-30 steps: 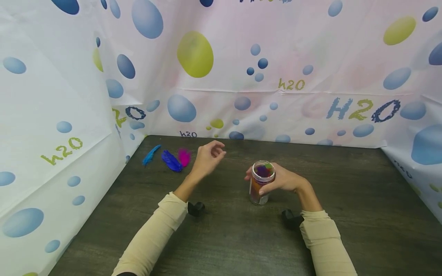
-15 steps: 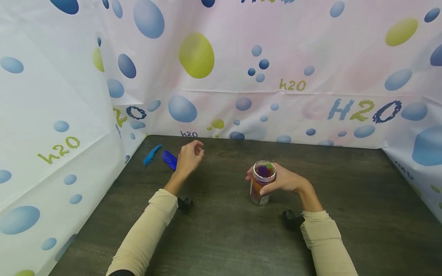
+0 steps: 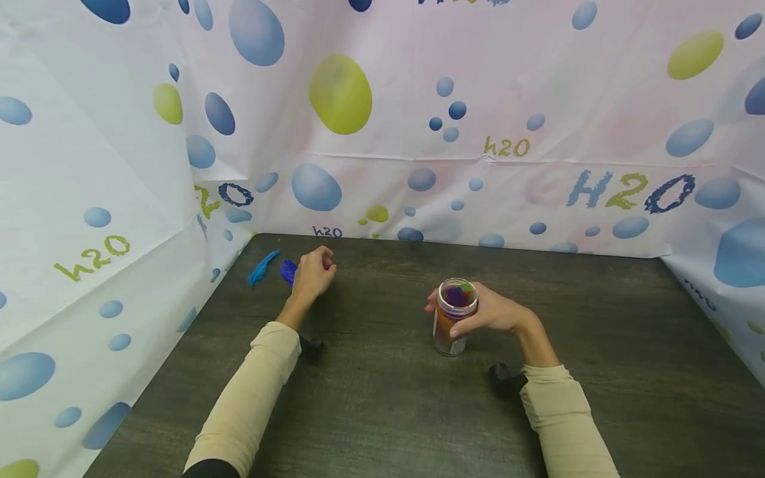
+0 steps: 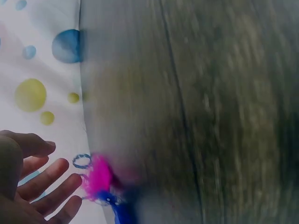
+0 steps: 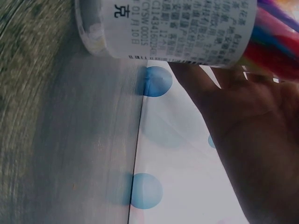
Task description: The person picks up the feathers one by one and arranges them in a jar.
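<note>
My right hand (image 3: 493,311) grips a clear jar (image 3: 445,332) from its right side, thumb in front and fingers behind. The jar stands upright and uncovered on the table, with purple, green and orange pieces inside. Its printed white label (image 5: 182,30) faces the right wrist camera. At the left, my left hand (image 3: 313,273) is low over the feathers with loosely bent fingers. A pink feather (image 4: 99,176) lies just beyond its fingertips in the left wrist view, mostly hidden by the hand in the head view. Beside it is a dark blue feather (image 3: 287,271), partly covered.
A light blue feather (image 3: 261,268) lies farther left, near the table's left edge. The dark wooden table (image 3: 382,405) is bordered at the back and left by a white curtain (image 3: 406,86) with blue and green spots. Black straps sit at both wrists.
My left hand has moved left and slightly down, from right of the feathers to over them, covering the pink one and part of the dark blue one. The right hand and jar have stayed put.
</note>
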A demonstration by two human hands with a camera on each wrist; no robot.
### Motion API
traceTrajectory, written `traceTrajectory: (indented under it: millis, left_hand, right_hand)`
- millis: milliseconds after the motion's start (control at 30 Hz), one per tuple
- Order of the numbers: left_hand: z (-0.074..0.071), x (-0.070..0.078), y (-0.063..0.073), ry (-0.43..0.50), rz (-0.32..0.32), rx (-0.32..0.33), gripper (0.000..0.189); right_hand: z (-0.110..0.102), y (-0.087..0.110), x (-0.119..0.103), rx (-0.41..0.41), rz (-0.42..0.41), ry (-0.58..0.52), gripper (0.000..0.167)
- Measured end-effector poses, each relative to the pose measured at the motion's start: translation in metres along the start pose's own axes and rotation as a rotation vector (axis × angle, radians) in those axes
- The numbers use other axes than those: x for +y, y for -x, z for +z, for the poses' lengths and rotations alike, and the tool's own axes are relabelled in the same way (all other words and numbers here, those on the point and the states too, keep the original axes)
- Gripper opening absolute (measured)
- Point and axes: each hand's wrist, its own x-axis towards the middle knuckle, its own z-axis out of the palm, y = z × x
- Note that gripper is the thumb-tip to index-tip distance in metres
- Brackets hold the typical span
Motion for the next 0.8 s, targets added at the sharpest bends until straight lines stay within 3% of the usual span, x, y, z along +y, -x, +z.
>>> traceTrajectory:
  millis: [400,633,800]
  left_hand:
    - [-0.001,-0.019,-0.006,-0.100,-0.040,-0.093,0.035]
    - [-0.001,-0.023,-0.007,-0.130,-0.042,-0.104,0.038]
    - [-0.001,-0.024,-0.008,-0.176,-0.058,-0.184,0.041]
  right_hand:
    - [0.001,0.000,0.000,0.000,0.002,-0.002,0.054]
    - [0.002,0.000,-0.001,0.009,0.006,-0.001,0.054]
    - [0.001,0.000,-0.002,0.006,0.005,0.002,0.054]
